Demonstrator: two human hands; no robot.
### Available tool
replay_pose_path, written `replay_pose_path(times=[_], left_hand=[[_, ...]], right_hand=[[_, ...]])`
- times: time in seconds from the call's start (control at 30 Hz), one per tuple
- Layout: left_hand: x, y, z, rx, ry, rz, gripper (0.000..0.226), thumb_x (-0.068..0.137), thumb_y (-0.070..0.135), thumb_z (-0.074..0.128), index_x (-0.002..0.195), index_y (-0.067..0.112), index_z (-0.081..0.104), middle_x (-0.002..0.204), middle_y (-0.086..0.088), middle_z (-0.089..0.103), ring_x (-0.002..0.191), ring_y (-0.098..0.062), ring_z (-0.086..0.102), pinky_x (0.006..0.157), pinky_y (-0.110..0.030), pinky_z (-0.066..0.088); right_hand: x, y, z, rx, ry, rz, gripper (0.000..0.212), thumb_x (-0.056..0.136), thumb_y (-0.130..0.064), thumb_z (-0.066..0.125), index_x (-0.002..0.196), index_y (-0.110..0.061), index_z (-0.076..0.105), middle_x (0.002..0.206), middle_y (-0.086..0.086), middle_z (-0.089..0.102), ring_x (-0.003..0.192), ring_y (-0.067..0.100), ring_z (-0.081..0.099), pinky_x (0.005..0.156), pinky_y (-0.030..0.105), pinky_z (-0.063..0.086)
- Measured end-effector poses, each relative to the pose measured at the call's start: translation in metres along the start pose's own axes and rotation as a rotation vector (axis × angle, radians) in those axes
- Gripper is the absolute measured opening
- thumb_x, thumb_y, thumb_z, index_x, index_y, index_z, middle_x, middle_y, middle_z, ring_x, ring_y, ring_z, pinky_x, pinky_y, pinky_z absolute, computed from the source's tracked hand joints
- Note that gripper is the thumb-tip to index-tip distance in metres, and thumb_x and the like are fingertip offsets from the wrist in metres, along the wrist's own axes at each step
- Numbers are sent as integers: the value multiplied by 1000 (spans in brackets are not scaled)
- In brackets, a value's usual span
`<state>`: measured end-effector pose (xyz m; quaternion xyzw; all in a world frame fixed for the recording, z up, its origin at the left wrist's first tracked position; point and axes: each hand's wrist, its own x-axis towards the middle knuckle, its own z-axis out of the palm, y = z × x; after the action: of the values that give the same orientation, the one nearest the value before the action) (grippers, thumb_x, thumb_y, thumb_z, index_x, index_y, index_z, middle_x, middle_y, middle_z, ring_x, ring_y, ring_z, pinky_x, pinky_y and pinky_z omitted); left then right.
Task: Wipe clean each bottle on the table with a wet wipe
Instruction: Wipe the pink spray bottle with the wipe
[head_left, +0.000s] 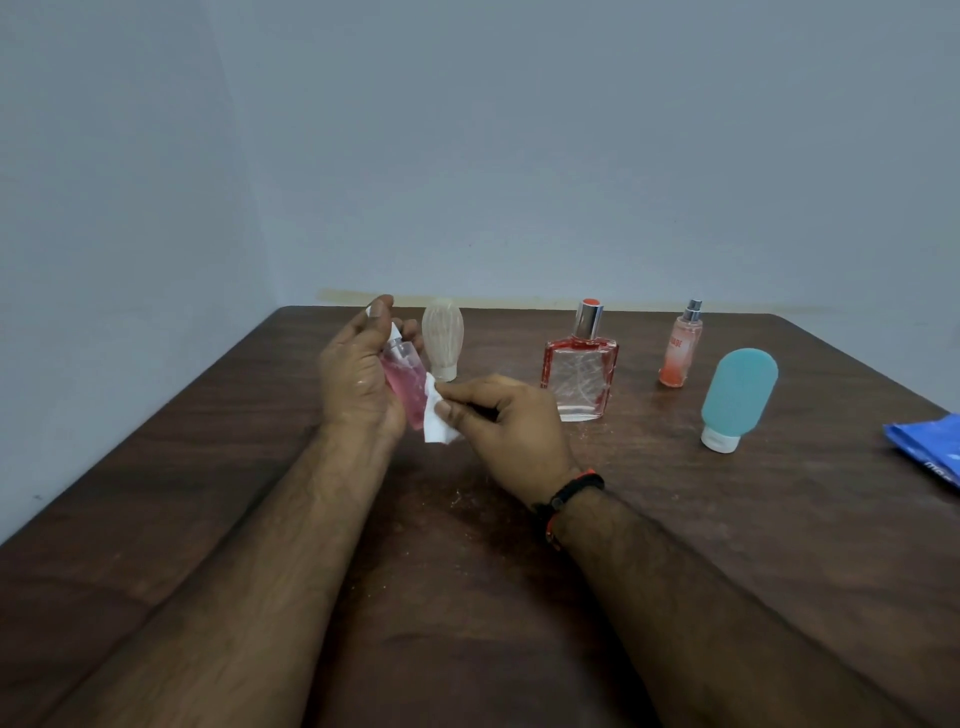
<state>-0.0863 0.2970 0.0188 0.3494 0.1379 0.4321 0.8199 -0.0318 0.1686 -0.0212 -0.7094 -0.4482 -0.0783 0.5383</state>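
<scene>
Right now my left hand (358, 374) has its fingers (382, 317) curled round a small pink bottle (405, 384), held tilted above the counter (260, 493) with its cap end up under the thumb. My right hand (511, 421) pinches a white wet wipe (434, 421) between thumb and fingers, pressed against the lower part of that bottle. Just beyond the left fingers stands a cream ribbed bottle (441, 338), cap down. Past the right fingers, a flat red-edged perfume bottle (581, 374) stands upright; further right stand a slim orange spray bottle (680, 348) and a teal squeeze bottle (737, 397) resting on its white cap. Well apart to the right lies a blue wipes packet (930, 447). A dark band (571, 491) sits on my right wrist.
</scene>
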Motion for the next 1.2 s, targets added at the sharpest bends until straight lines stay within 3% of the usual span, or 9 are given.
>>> replay_pose_path(times=[0.1,0.23,0.37,0.63,0.97,1.1,1.2], left_hand=[[-2,-1,3,20,-25,-1,7,94,12,64,96,7,68,61,-1,68,57,-11,67,55,-25,56],[-6,-5,7,59,-93,-3,9,93,13,64,98,8,68,78,-5,65,74,-17,62,73,-35,54],[-11,-9,11,108,-179,-17,8,96,11,59,97,8,66,79,-6,64,70,-15,62,64,-28,55],[-20,-13,16,219,-253,-20,9,94,7,61,97,5,70,71,-2,69,72,-17,70,60,-26,59],[-14,-7,13,178,-135,-41,5,92,6,66,94,4,69,64,-3,69,60,-16,68,59,-29,58],[-8,-5,11,53,-66,-40,8,92,5,66,100,3,64,65,-5,61,62,-18,61,64,-34,58],[-4,-3,7,-6,33,-8,4,92,2,66,93,5,63,56,-3,62,59,-18,62,63,-34,60]], right_hand=[[0,-1,-1,-20,27,-17,23,87,-20,72,109,-15,74,98,0,73,92,11,66,84,29,56],[0,-4,-2,-23,117,-70,22,87,-18,72,108,-13,74,99,0,74,91,8,66,83,23,56],[0,-6,-5,-9,198,-94,22,88,-18,70,109,-11,73,99,1,74,88,4,65,79,15,54],[4,-6,-7,-5,304,-102,22,89,-16,70,110,-10,73,98,1,74,89,8,67,78,15,54],[1,-6,-2,-23,181,-83,25,85,-19,74,109,-13,74,101,-1,73,89,3,64,80,13,53],[-1,-4,2,3,119,-50,24,80,-18,79,104,-15,76,97,-2,72,88,6,66,80,21,55],[-1,0,3,-14,38,-12,23,78,-19,80,101,-17,77,95,-4,69,88,8,64,78,23,54]])
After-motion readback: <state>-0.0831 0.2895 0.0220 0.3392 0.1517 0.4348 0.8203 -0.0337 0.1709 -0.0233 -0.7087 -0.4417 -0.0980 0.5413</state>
